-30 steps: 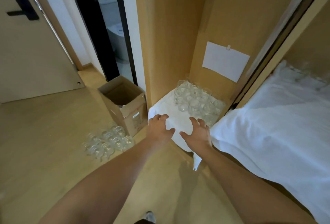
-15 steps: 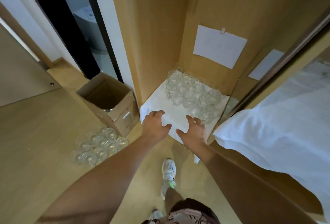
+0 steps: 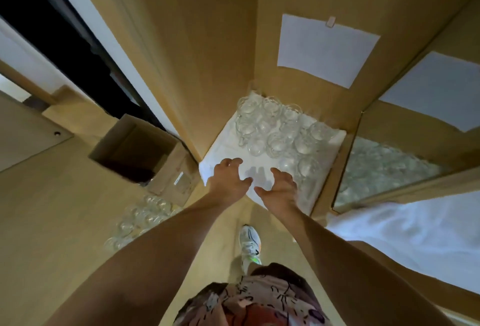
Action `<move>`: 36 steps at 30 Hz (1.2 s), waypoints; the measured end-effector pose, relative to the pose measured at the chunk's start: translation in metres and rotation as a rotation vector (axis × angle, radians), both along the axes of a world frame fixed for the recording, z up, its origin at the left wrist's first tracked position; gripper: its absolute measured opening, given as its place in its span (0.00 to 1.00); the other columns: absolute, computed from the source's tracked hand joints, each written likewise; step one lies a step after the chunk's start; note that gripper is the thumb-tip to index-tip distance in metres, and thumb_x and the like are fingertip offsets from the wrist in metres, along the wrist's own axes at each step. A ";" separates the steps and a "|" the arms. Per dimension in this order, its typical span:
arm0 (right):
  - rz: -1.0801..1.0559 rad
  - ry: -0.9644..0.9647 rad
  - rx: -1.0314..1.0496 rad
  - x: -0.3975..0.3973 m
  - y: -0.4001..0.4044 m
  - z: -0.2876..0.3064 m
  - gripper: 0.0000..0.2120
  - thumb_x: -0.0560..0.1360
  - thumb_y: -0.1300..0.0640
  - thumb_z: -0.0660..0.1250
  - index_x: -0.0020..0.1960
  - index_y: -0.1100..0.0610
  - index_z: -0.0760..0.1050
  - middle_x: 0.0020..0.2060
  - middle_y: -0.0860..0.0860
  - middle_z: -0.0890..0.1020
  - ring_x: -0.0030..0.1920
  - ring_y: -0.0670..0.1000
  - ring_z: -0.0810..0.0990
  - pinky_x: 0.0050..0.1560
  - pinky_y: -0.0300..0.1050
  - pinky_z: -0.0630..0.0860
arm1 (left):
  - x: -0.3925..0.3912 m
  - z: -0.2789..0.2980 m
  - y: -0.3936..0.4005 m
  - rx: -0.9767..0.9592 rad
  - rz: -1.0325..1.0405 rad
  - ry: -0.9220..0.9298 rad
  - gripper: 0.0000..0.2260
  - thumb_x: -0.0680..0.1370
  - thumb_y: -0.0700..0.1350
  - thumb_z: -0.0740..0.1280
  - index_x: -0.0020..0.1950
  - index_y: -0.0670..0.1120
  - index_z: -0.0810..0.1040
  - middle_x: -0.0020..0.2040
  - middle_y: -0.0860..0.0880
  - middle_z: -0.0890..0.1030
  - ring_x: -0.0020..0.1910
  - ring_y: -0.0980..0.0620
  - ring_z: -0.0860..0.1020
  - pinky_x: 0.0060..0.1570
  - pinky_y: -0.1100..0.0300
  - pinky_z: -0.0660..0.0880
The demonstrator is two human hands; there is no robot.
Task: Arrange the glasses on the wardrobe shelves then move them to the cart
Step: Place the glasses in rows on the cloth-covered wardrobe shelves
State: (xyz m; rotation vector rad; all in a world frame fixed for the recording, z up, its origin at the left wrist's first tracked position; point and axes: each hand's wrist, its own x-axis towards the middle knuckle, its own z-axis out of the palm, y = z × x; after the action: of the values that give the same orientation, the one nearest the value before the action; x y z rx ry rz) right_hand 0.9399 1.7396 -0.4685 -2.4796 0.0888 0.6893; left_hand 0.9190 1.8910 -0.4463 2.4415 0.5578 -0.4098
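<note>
Head view: looking down past both bare arms into the bottom of a wooden wardrobe (image 3: 207, 39).
Left hand (image 3: 228, 180): over the near left edge of the white cloth (image 3: 226, 149), fingers spread and loosely curved, holding nothing.
Right hand (image 3: 280, 188): just beside the left, over the near middle of the cloth, fingers likewise spread and curved — nothing in its grasp.
Glasses (image 3: 275, 130): a cluster of clear glasses stands on the cloth at the back and right of the wardrobe floor, beyond both hands; the nearest one sits just past the right hand's fingertips, not touching that I can tell.
Floor glasses (image 3: 140, 219): a second group on the wooden floor, left of the left forearm, well apart from both hands.
Box (image 3: 145, 154): open cardboard box on the floor, just behind the floor glasses and left of the wardrobe side.
Paper (image 3: 327, 50): white sheet clipped to the wardrobe's back panel, above the glasses.
Mirror (image 3: 384, 169): at right, reflecting glasses.
Sheet (image 3: 415, 234): white fabric at lower right, beside the right forearm.
Shoe (image 3: 249, 245): white — between the two forearms, on the floor.
</note>
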 end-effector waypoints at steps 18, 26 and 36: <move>-0.291 0.076 -0.041 0.037 0.029 -0.017 0.38 0.75 0.43 0.73 0.79 0.52 0.61 0.75 0.57 0.67 0.73 0.58 0.67 0.72 0.51 0.67 | 0.075 -0.029 0.031 -0.116 -0.221 0.052 0.31 0.77 0.53 0.72 0.77 0.48 0.67 0.75 0.44 0.68 0.74 0.43 0.66 0.67 0.49 0.70; -0.569 0.097 -0.070 0.015 0.032 -0.024 0.39 0.74 0.45 0.74 0.79 0.53 0.62 0.74 0.56 0.69 0.73 0.58 0.69 0.71 0.51 0.69 | 0.102 -0.039 0.053 -0.150 -0.415 0.080 0.32 0.78 0.54 0.72 0.78 0.48 0.66 0.76 0.44 0.67 0.76 0.43 0.63 0.69 0.52 0.67; -0.752 0.122 -0.053 0.042 0.008 -0.073 0.38 0.74 0.45 0.74 0.78 0.56 0.64 0.72 0.57 0.72 0.70 0.58 0.73 0.68 0.51 0.70 | 0.132 -0.094 0.009 -0.222 -0.418 0.166 0.34 0.77 0.55 0.73 0.79 0.49 0.64 0.76 0.46 0.67 0.76 0.45 0.64 0.71 0.51 0.66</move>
State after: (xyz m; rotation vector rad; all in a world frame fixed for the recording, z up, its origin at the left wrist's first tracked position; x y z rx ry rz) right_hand 0.9815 1.7473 -0.5413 -2.1936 1.0300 0.4979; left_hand 1.0506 1.9003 -0.5407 2.3113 0.0545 -0.8047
